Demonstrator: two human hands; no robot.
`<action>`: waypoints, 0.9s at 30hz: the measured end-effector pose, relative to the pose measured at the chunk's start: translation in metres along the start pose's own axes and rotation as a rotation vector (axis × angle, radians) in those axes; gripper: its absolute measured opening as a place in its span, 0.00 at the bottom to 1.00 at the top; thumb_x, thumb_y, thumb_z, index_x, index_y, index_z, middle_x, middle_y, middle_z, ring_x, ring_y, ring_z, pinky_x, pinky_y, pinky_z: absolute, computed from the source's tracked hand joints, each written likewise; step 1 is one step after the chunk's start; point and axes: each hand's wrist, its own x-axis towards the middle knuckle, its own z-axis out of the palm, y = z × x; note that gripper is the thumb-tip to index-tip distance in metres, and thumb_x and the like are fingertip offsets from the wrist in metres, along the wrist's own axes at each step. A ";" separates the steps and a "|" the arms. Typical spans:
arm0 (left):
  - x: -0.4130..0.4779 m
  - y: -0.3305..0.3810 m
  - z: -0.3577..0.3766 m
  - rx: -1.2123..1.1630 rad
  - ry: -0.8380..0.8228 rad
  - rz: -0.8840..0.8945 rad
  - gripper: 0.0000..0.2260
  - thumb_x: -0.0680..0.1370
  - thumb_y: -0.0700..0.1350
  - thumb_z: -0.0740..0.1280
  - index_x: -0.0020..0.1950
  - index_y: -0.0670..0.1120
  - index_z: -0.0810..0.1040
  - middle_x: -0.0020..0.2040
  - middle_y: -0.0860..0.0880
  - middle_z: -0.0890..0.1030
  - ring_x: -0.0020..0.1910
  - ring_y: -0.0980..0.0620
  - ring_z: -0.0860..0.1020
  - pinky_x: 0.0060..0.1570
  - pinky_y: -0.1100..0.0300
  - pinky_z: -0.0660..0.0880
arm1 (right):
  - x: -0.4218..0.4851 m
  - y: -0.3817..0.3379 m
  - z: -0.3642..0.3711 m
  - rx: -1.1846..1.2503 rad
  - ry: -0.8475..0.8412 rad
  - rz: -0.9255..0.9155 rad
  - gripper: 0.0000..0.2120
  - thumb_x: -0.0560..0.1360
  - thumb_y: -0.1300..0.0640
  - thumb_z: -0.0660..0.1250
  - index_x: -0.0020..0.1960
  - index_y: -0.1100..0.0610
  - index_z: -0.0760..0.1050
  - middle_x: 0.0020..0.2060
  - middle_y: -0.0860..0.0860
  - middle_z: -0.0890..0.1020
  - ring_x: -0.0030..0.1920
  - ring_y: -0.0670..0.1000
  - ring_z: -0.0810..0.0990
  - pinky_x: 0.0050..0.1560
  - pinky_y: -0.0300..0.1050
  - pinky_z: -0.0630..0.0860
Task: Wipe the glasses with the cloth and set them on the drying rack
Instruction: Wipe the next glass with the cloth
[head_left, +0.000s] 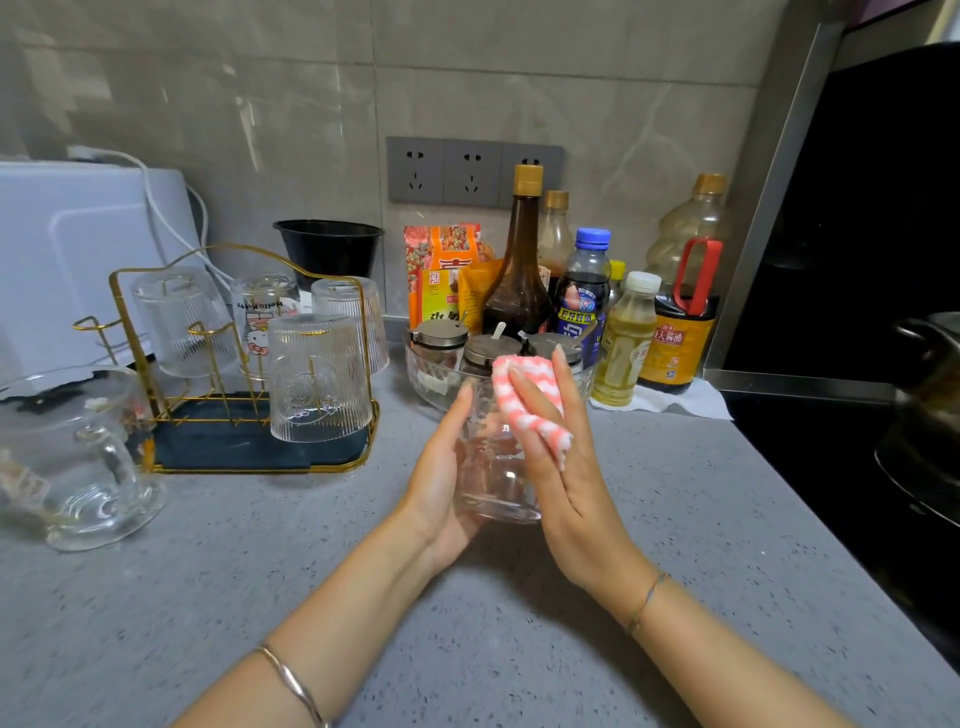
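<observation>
A clear glass (493, 467) is held above the grey counter between both hands. My left hand (441, 478) cups its left side with curled fingers. My right hand (561, 457) presses a pink-and-white cloth (524, 400) flat against the glass's right side, fingers straight. The gold wire drying rack (249, 457) with a dark tray stands to the left and carries several upturned ribbed glasses (319, 384). A clear glass mug (78, 457) sits on the counter at the far left.
A glass bowl (431, 387) with condiment jars stands just behind the hands. Sauce and oil bottles (519, 270) and packets line the wall. A white appliance (78, 249) stands at back left; a dark stove with a pot (930, 395) is at right.
</observation>
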 end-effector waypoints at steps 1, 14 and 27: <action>0.000 0.000 0.000 -0.019 0.009 0.004 0.27 0.78 0.62 0.57 0.59 0.43 0.82 0.51 0.41 0.84 0.45 0.45 0.84 0.45 0.54 0.81 | -0.001 0.002 0.000 -0.007 -0.019 0.000 0.21 0.79 0.41 0.53 0.66 0.21 0.52 0.78 0.46 0.51 0.77 0.47 0.49 0.75 0.60 0.54; 0.002 0.000 -0.002 -0.073 0.122 0.010 0.27 0.79 0.64 0.54 0.54 0.44 0.81 0.51 0.42 0.85 0.45 0.46 0.85 0.52 0.50 0.78 | -0.004 0.008 0.000 -0.273 -0.179 -0.106 0.20 0.79 0.45 0.58 0.70 0.44 0.68 0.77 0.43 0.51 0.77 0.47 0.41 0.73 0.31 0.43; 0.000 -0.001 0.003 0.076 -0.029 0.037 0.24 0.77 0.62 0.59 0.60 0.46 0.82 0.53 0.43 0.84 0.47 0.46 0.84 0.44 0.54 0.81 | 0.003 0.006 -0.003 0.015 0.021 0.053 0.21 0.80 0.43 0.53 0.72 0.32 0.57 0.76 0.41 0.56 0.77 0.45 0.51 0.76 0.48 0.53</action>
